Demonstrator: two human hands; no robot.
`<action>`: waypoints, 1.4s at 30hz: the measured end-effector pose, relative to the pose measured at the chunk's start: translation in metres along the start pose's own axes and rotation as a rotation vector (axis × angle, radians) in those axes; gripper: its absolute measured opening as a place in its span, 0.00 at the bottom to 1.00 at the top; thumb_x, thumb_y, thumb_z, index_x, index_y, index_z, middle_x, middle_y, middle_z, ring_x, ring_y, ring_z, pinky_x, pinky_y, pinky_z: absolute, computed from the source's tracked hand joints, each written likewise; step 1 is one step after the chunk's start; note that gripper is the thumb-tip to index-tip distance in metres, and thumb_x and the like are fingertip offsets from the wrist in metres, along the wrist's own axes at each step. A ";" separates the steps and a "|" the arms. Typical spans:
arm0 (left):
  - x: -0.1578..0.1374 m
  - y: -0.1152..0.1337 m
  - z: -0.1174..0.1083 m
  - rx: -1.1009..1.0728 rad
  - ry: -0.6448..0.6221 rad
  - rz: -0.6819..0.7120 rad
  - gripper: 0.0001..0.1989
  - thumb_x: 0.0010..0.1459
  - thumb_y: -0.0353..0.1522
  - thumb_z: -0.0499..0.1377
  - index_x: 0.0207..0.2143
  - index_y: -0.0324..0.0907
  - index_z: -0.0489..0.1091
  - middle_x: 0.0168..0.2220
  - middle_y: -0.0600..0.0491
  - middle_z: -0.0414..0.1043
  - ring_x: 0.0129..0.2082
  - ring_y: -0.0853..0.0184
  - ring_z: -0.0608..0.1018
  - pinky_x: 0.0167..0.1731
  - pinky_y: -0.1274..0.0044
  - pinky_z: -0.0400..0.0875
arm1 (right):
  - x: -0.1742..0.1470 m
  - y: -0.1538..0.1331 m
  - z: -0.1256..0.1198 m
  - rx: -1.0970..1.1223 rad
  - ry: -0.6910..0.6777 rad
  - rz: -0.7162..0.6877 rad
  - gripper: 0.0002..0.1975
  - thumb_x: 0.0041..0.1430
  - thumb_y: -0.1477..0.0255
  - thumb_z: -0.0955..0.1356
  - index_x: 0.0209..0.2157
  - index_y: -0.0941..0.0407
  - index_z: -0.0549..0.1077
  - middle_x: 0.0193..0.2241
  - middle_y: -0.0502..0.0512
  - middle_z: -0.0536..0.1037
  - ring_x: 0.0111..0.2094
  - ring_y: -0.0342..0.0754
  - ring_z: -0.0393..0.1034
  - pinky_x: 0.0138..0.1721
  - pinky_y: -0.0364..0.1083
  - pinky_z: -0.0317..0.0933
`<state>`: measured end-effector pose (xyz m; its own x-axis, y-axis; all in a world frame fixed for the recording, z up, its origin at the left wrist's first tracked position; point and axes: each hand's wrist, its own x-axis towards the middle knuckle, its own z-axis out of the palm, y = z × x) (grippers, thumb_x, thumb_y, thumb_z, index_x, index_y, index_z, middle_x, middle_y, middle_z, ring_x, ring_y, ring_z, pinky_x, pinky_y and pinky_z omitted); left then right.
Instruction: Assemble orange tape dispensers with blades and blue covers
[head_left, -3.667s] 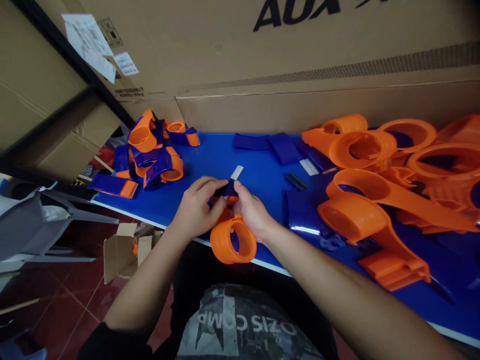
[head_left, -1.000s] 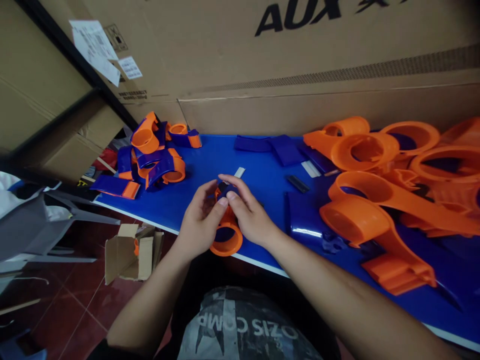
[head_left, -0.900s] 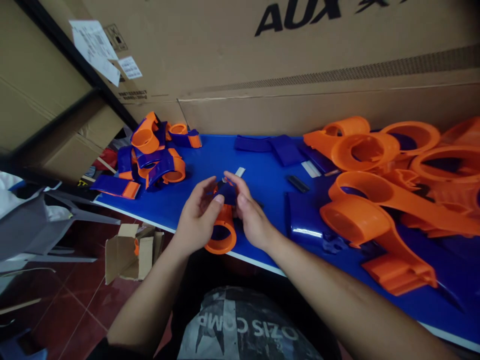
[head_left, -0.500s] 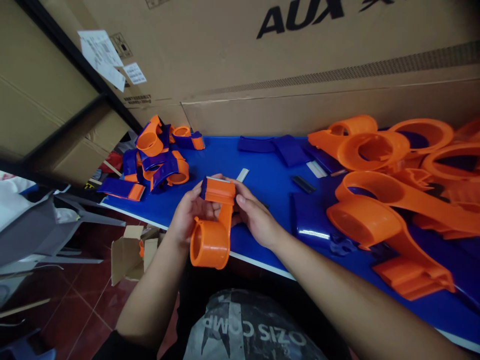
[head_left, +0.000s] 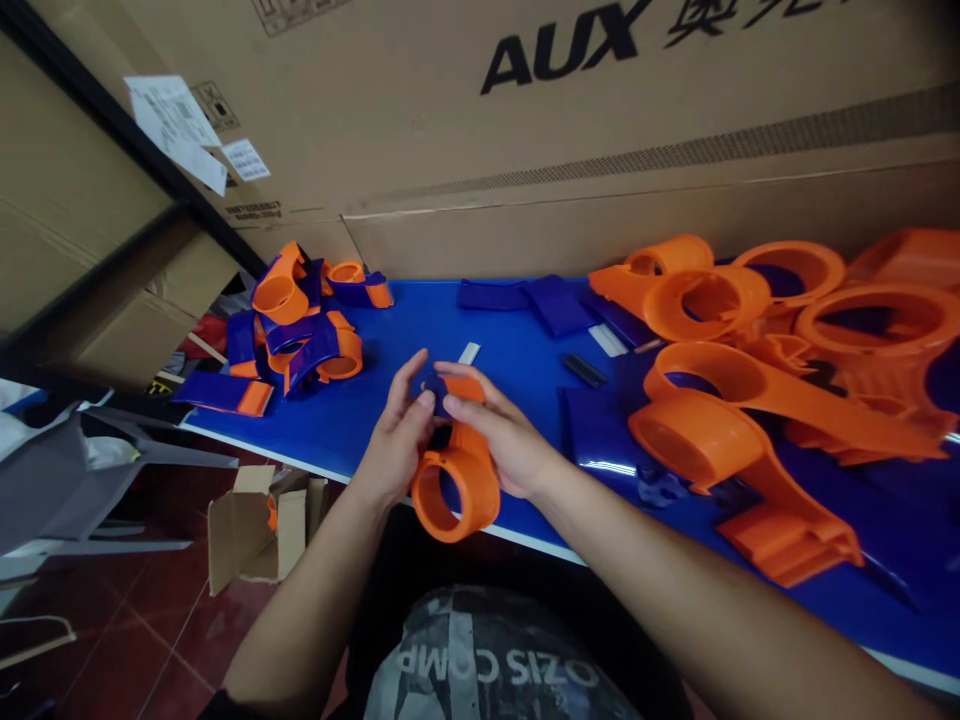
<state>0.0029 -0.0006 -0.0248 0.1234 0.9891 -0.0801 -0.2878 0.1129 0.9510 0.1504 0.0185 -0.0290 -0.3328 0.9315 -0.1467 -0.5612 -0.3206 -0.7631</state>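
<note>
An orange tape dispenser (head_left: 459, 495) is held over the table's front edge, its round hub hanging low and its cutter end up between my hands. My right hand (head_left: 514, 440) is closed around its neck from the right, thumb pressed near the top. From the left, my left hand (head_left: 397, 440) grips the upper end with its thumb; the index finger stretches upward, and the other fingers are partly hidden behind the dispenser. A small dark part shows between the two thumbs, too unclear to name.
A pile of orange tape dispensers (head_left: 705, 305) covers the right of the blue table (head_left: 420, 320). At the left lie several orange dispensers with blue covers (head_left: 315, 345). Blue flat pieces (head_left: 559, 305) and a black strip (head_left: 585, 370) lie mid-table. An open carton (head_left: 247, 530) stands on the floor.
The dispenser has turned in my hands, so its hub opening faces me more and its cutter end is turned away. My left index finger has lifted. The view has shifted slightly right.
</note>
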 end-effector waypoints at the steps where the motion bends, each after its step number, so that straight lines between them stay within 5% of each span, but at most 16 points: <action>1: 0.003 0.002 -0.003 0.110 0.003 0.042 0.38 0.64 0.47 0.67 0.72 0.55 0.60 0.60 0.48 0.76 0.58 0.54 0.80 0.58 0.63 0.76 | 0.001 -0.002 0.000 0.013 0.017 0.013 0.25 0.52 0.65 0.81 0.52 0.46 0.77 0.47 0.51 0.83 0.48 0.51 0.79 0.48 0.49 0.72; 4: 0.035 0.013 -0.018 0.475 0.013 0.206 0.40 0.64 0.45 0.68 0.74 0.57 0.56 0.66 0.46 0.71 0.64 0.52 0.75 0.61 0.59 0.73 | 0.003 -0.008 -0.001 0.059 0.071 0.041 0.25 0.51 0.63 0.80 0.50 0.46 0.75 0.41 0.49 0.83 0.34 0.48 0.80 0.35 0.48 0.73; 7: 0.100 0.024 -0.022 0.894 0.124 0.438 0.34 0.68 0.41 0.63 0.73 0.50 0.58 0.68 0.42 0.68 0.67 0.53 0.72 0.65 0.58 0.68 | 0.006 -0.009 -0.001 0.048 0.163 -0.008 0.26 0.50 0.64 0.81 0.49 0.47 0.74 0.34 0.46 0.81 0.22 0.42 0.73 0.23 0.43 0.66; 9: 0.149 0.027 -0.011 1.263 0.047 0.523 0.31 0.69 0.39 0.61 0.71 0.42 0.62 0.69 0.39 0.66 0.70 0.52 0.68 0.70 0.59 0.61 | 0.009 -0.008 -0.002 0.020 0.209 -0.059 0.26 0.49 0.66 0.80 0.49 0.49 0.74 0.30 0.44 0.80 0.19 0.40 0.69 0.19 0.40 0.58; 13: 0.218 0.026 0.027 1.809 -0.342 0.376 0.39 0.68 0.46 0.62 0.75 0.44 0.55 0.72 0.38 0.63 0.72 0.46 0.65 0.69 0.56 0.61 | 0.013 -0.007 -0.005 0.015 0.212 -0.074 0.22 0.49 0.67 0.78 0.47 0.50 0.74 0.25 0.43 0.78 0.15 0.39 0.63 0.15 0.39 0.53; 17: 0.240 0.023 0.047 1.910 -0.419 0.315 0.37 0.71 0.48 0.57 0.76 0.43 0.54 0.68 0.34 0.66 0.68 0.44 0.68 0.64 0.58 0.65 | 0.014 -0.009 -0.008 0.042 0.221 -0.070 0.17 0.50 0.66 0.76 0.43 0.51 0.74 0.25 0.45 0.77 0.15 0.39 0.63 0.14 0.38 0.52; 23: 0.221 0.046 0.037 2.043 -0.391 0.245 0.36 0.73 0.44 0.52 0.77 0.37 0.52 0.64 0.29 0.69 0.63 0.43 0.74 0.62 0.60 0.65 | 0.016 -0.010 -0.011 0.085 0.218 -0.051 0.15 0.51 0.66 0.73 0.42 0.52 0.75 0.26 0.47 0.77 0.15 0.40 0.64 0.14 0.39 0.53; 29: 0.153 0.102 -0.005 2.105 -0.227 0.228 0.37 0.74 0.47 0.48 0.77 0.35 0.50 0.62 0.30 0.69 0.61 0.43 0.76 0.62 0.59 0.67 | 0.013 -0.011 -0.009 0.113 0.154 -0.040 0.13 0.51 0.69 0.72 0.40 0.51 0.73 0.26 0.47 0.78 0.15 0.41 0.65 0.14 0.40 0.56; 33: 0.113 0.112 -0.031 2.081 -0.222 0.226 0.36 0.74 0.48 0.50 0.75 0.39 0.54 0.63 0.34 0.69 0.61 0.47 0.77 0.61 0.62 0.70 | 0.012 -0.011 -0.008 0.108 0.129 -0.004 0.13 0.51 0.70 0.71 0.40 0.51 0.70 0.33 0.52 0.84 0.16 0.41 0.66 0.16 0.40 0.59; 37: 0.095 0.105 -0.046 1.932 -0.246 0.167 0.34 0.74 0.46 0.51 0.76 0.41 0.55 0.66 0.35 0.68 0.62 0.49 0.77 0.63 0.62 0.70 | 0.013 -0.009 -0.008 0.102 0.121 0.027 0.14 0.51 0.70 0.72 0.41 0.51 0.70 0.35 0.53 0.85 0.18 0.42 0.66 0.16 0.41 0.59; 42: 0.061 0.093 -0.060 1.362 -0.119 0.358 0.39 0.73 0.47 0.53 0.79 0.45 0.45 0.58 0.40 0.75 0.54 0.53 0.81 0.61 0.58 0.73 | 0.013 -0.009 -0.008 0.116 0.105 0.047 0.17 0.50 0.69 0.72 0.44 0.50 0.72 0.32 0.51 0.82 0.18 0.42 0.64 0.17 0.40 0.54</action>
<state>-0.0729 0.0756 0.0408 0.3380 0.9230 0.1838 0.8004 -0.3847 0.4597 0.1576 0.0353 -0.0291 -0.2831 0.9261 -0.2496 -0.6328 -0.3759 -0.6770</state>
